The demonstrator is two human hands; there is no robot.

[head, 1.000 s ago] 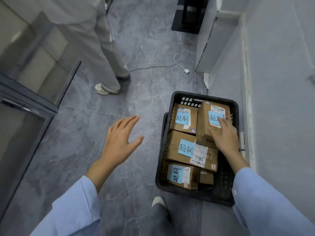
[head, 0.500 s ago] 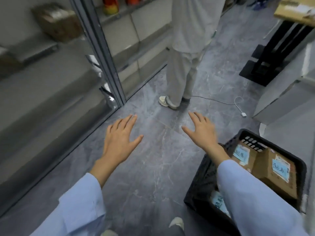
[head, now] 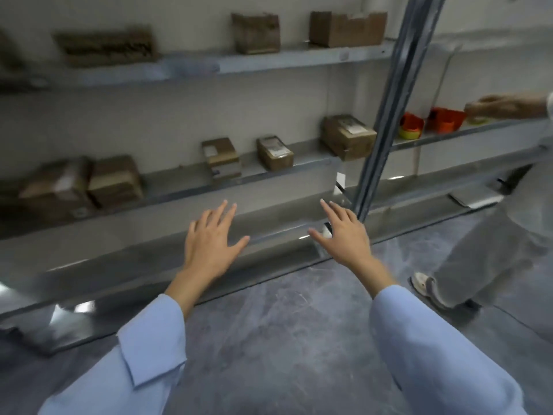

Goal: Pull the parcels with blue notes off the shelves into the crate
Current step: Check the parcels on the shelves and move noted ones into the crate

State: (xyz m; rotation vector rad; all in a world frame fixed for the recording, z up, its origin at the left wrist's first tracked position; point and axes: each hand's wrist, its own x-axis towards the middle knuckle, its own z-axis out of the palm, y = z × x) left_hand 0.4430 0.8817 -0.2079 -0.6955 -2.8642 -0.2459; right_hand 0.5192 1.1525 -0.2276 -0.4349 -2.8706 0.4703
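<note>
Now holding left hand and right hand out side by side, palms down, fingers straight and spread apart, gripping nothing and touching nothing. Hovering both in front of the lowest ledge, with the parcels lying up and ahead of the fingertips on the middle shelf.

Picking out two small boxes there: one almost straight beyond the left fingertips, the other between the two hands and a little nearer the right. Reading both as lying with the long axis running back into the shelf, short end facing out, so probably calling for a straight pull toward the body.

Noting a bigger box further right, just beside the post and right at the shelf lip, nearest the right hand. Making out a blurred pair far left, touching each other and well apart from either hand.

Finding no blue note on any parcel from here, only pale labels on the near three, so not yet able to tell which one to take. Passing over more boxes on the top shelf, above both hands. Not seeing the crate at all.

Judging the step as searching, wanting a closer look at the box tops before reaching. Minding another person's hand reaching over the shelf past the post.
</note>
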